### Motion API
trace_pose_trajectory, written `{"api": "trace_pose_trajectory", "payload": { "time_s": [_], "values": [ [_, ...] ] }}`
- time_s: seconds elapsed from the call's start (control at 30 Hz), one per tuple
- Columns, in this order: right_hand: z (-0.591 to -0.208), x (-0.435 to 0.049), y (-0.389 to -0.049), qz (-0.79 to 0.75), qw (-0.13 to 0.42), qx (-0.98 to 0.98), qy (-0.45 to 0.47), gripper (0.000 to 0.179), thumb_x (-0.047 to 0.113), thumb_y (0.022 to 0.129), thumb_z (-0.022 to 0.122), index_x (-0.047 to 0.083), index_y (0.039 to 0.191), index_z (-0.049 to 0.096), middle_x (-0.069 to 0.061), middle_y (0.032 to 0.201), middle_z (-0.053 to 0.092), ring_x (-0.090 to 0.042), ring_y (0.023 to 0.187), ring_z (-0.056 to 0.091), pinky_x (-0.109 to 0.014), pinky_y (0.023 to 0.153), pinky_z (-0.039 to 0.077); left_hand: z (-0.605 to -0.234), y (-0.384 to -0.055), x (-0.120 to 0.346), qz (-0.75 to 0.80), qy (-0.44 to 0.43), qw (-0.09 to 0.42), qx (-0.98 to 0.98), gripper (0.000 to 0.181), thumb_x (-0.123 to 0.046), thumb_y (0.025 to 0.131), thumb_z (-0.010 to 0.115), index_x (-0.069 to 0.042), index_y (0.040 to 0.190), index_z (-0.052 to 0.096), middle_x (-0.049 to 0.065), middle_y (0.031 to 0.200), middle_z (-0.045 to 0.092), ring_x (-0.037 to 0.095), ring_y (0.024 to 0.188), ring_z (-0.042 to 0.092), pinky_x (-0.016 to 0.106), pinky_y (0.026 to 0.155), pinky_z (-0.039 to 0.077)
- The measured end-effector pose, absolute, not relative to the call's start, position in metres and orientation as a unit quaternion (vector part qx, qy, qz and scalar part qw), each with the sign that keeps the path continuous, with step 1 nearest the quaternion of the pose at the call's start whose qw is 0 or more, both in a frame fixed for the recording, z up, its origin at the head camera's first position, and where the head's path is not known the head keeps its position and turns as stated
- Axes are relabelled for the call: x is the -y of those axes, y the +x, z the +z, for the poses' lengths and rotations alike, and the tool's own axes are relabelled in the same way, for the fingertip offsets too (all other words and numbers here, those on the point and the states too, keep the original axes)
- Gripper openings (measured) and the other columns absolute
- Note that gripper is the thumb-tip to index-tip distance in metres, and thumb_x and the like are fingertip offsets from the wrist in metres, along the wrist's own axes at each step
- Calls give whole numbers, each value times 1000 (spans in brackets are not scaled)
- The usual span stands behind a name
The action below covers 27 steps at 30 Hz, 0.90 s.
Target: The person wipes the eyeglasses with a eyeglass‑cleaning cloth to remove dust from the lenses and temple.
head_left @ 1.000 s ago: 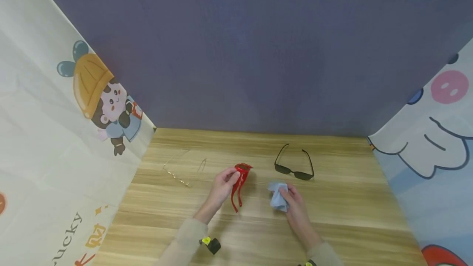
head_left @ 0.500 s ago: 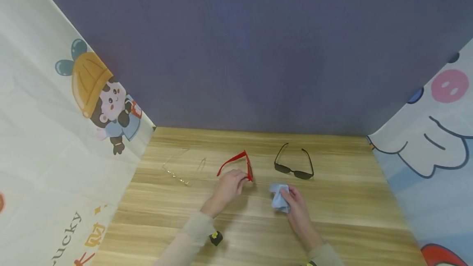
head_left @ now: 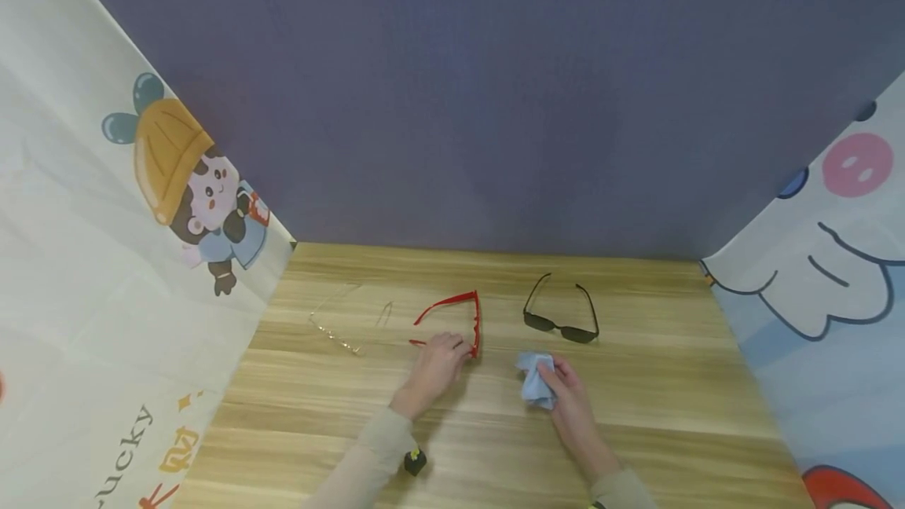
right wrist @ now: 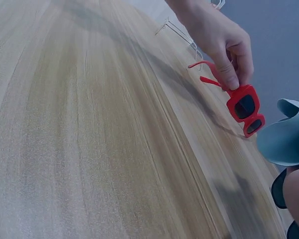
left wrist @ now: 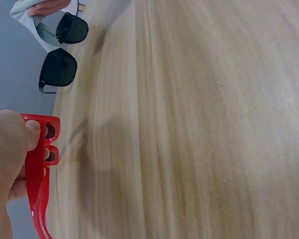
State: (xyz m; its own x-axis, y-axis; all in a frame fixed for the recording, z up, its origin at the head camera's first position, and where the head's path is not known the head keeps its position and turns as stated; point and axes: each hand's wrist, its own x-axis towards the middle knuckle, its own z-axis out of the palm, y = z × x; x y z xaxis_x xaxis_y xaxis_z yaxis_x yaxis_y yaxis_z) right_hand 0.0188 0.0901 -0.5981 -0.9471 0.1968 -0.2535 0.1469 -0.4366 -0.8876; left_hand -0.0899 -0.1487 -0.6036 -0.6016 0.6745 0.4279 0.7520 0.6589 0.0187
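The red sunglasses [right wrist: 245, 106] have a glossy, chunky frame and 2 dark lenses. Both temples are unfolded and, in the head view, point left, while the front faces right toward the cloth. The left hand [head_left: 434, 368] grips them at the frame corner nearer the person; whether they touch the wooden table [head_left: 672, 391] is unclear. The pale blue cloth [head_left: 536, 385], thin and crumpled, is pinched in the right hand [head_left: 574, 407], a loose fold sticking out past the fingers, to the right of the red sunglasses and apart from them.
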Motion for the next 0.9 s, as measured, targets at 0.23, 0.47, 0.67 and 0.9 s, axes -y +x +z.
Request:
{"api": "trace_pose_trajectory", "payload": {
  "time_s": [0.23, 0.47, 0.67, 0.9],
  "values": [
    [-601, -90, 20, 833, 22, 531, -151, 11, 8, 104, 59, 16, 111, 60, 5, 112, 66, -13, 102, 64, -26, 90, 55, -609, -88, 151, -97, -398, 196, 891, 7, -20, 91, 79, -18, 95, 74, -5, 90, 67, 13, 84, 64, 28, 75, 54],
    [-602, -90, 21, 834, 24, 532, -148, 11, 9, 104, 58, 17, 111, 60, 6, 111, 67, -12, 101, 64, -25, 89, 55, -615, -86, 155, -90, -398, 196, 892, 8, -19, 90, 80, -18, 95, 74, -6, 90, 66, 12, 84, 63, 27, 75, 54],
    [-601, -91, 21, 833, 18, 531, -154, 12, 9, 104, 58, 20, 109, 61, 7, 110, 67, -11, 101, 64, -25, 90, 55, -620, -85, 156, -89, -397, 189, 894, 8, -19, 89, 81, -18, 94, 75, -6, 89, 67, 13, 84, 63, 27, 76, 53],
    [-601, -92, 21, 833, 16, 529, -158, 13, 9, 104, 58, 21, 107, 61, 8, 109, 67, -10, 102, 64, -24, 91, 55, -618, -83, 155, -78, -384, 158, 906, 10, -22, 92, 78, -17, 101, 74, -5, 97, 70, 13, 92, 65, 29, 86, 54]
  ]
}}
